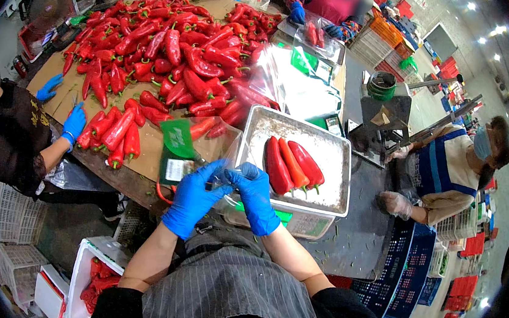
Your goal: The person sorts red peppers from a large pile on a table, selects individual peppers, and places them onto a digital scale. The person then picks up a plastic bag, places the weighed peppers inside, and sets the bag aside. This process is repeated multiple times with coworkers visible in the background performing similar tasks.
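White label (178, 170) on the bag (177, 137), illegible (far too small)

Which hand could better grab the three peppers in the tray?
Probably the right blue-gloved hand: by the white rectangular tray, it's nearer the three long reddish peppers than the left blue-gloved hand.

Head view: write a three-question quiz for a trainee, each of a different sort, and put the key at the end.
1. How many peppers lie in the white tray?
2. What do the left hand and right hand hold between them?
A) a knife
B) a clear plastic bag
C) a sheet of cardboard
3. True or false: the big heap of red peppers lies to the right of the tray.

Key:
1. Three.
2. B.
3. False; the heap of red peppers lies to the left of the tray, reaching toward the far side of the table.
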The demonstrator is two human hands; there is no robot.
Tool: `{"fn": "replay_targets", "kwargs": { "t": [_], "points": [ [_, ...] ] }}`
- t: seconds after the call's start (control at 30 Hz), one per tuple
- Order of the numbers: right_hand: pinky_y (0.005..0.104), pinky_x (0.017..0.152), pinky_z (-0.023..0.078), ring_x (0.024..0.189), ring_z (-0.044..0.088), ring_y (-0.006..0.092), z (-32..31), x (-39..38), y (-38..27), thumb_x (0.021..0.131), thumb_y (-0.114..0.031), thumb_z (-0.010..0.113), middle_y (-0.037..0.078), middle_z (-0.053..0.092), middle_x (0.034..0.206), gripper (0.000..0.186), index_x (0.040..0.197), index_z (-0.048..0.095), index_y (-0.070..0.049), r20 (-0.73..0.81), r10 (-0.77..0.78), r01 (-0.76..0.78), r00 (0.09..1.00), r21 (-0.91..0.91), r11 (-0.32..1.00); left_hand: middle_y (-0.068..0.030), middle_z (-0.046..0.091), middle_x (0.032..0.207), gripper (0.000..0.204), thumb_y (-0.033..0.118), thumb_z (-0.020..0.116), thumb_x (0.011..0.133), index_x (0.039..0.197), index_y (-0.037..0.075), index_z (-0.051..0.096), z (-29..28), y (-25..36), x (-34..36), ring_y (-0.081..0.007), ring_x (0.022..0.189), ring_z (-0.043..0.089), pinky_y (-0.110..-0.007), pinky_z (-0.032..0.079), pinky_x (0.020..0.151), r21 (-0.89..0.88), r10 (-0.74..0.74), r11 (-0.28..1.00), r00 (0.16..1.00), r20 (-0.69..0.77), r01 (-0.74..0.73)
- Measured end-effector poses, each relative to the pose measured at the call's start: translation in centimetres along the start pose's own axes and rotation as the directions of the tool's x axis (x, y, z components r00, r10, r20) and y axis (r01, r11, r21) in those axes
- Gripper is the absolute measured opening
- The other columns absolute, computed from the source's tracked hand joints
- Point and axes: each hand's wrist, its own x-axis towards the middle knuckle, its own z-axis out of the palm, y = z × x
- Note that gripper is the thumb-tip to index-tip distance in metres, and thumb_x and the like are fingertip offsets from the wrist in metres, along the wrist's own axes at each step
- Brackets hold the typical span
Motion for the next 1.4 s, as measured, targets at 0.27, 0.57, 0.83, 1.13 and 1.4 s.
{"fn": "replay_targets", "kwargs": {
  "t": [0.27, 0.57, 0.83, 1.13, 1.4],
  "points": [
    [0.0254, 0.07, 0.046, 0.075, 0.059, 0.0119, -2.5, -2.6, -2.4, 0.077, -0.007, 0.072, 0.004, 0.065, 0.081, 0.011, 0.084, 0.064, -0.003, 0.028, -0.268, 0.262, 0.963, -0.338, 0.904, -0.0096, 0.067, 0.094, 0.024, 0.011, 0.056, 0.089, 0.111, 0.004, 0.062, -7.6, -5.3, 1.4, -0.0135, 0.082, 0.062, -0.028, 0.049, 0.076, -0.105, -0.054, 0.994, 0.921, -0.387, 0.014],
    [0.0417, 0.103, 0.034, 0.123, 0.04, 0.0359, -13.3, -3.6, -3.9, 0.066, -0.007, 0.072, 0.019, 0.044, 0.131, 0.057, 0.12, 0.059, -0.02, 0.018, -0.508, 0.261, 0.861, -0.874, 0.41, -0.0092, 0.067, 0.103, 0.031, 0.008, 0.054, 0.088, 0.119, 0.011, 0.059, -7.0, 1.3, 0.7, -0.0156, 0.09, 0.064, -0.03, 0.052, 0.071, 0.124, 0.147, 0.987, 0.877, -0.457, -0.101],
    [0.0411, 0.099, 0.039, 0.123, 0.04, 0.0368, -13.3, -2.3, -3.8, 0.064, -0.022, 0.076, 0.019, 0.04, 0.136, 0.062, 0.123, 0.057, -0.024, 0.008, -0.475, 0.148, 0.88, -0.954, 0.26, -0.0125, 0.064, 0.102, 0.032, 0.021, 0.059, 0.085, 0.117, 0.019, 0.06, -0.6, 0.9, -1.0, -0.028, 0.088, 0.064, -0.034, 0.052, 0.075, 0.419, 0.044, 0.897, 0.973, 0.226, -0.137],
    [0.0379, 0.096, 0.042, 0.114, 0.05, 0.0311, -14.4, -1.5, -3.0, 0.066, -0.012, 0.074, 0.017, 0.048, 0.129, 0.052, 0.116, 0.062, -0.014, -0.043, -0.569, 0.209, 0.821, -0.905, 0.371, -0.0116, 0.059, 0.083, 0.032, 0.015, 0.059, 0.084, 0.116, 0.018, 0.062, -1.5, 0.4, -1.0, -0.0295, 0.071, 0.059, -0.037, 0.047, 0.062, 0.407, 0.139, 0.908, 0.988, -0.061, -0.103],
    [0.0304, 0.091, 0.043, 0.101, 0.057, 0.016, -14.3, -5.6, -4.5, 0.081, -0.008, 0.063, 0.009, 0.062, 0.11, 0.043, 0.122, 0.054, 0.002, -0.3, -0.242, 0.187, 0.923, -0.2, 0.962, -0.015, 0.057, 0.079, 0.042, 0.008, 0.058, 0.083, 0.123, 0.02, 0.057, -0.7, 2.6, -0.5, -0.0318, 0.066, 0.056, -0.038, 0.045, 0.059, 0.32, 0.301, 0.916, 0.942, -0.15, -0.242]
  ]
}}
